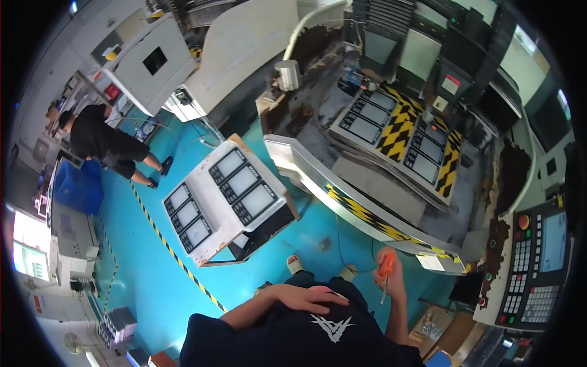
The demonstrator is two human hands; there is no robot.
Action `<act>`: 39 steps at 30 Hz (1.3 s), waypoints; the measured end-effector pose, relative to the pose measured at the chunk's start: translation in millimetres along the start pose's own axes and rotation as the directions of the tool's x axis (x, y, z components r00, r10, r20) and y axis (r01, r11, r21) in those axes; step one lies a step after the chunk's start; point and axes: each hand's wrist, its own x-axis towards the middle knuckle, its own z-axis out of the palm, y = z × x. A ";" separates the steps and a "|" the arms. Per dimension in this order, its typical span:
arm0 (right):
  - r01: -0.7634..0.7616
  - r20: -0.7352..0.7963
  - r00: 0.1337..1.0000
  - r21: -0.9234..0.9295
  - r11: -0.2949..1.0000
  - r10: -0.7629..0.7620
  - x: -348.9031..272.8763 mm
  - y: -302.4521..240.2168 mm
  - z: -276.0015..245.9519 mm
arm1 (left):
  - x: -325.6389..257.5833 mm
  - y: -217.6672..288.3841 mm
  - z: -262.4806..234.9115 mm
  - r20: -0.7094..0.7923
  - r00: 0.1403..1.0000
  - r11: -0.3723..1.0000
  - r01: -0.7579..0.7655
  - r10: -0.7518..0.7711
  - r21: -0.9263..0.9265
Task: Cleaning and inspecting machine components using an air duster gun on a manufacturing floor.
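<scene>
We can read no lettering surely: just below the left fingers [327, 299], a white angular emblem [333, 328] marks the dark T-shirt [263, 342], and ahead-left of them the black-framed panels [243, 181] bear lettering too small for us. Right of the right fingers [385, 260], we see a white label [431, 262] and, farther over, the control panel's keys [518, 278]; far ahead, a red-and-white label [452, 83] on the spindle head [466, 66].
</scene>
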 end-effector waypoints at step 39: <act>0.037 -0.059 0.998 0.017 0.999 -0.036 -29.3 5.6 1.3 | 30.1 109.2 4.8 0.319 0.861 0.919 -0.372 0.395 -0.135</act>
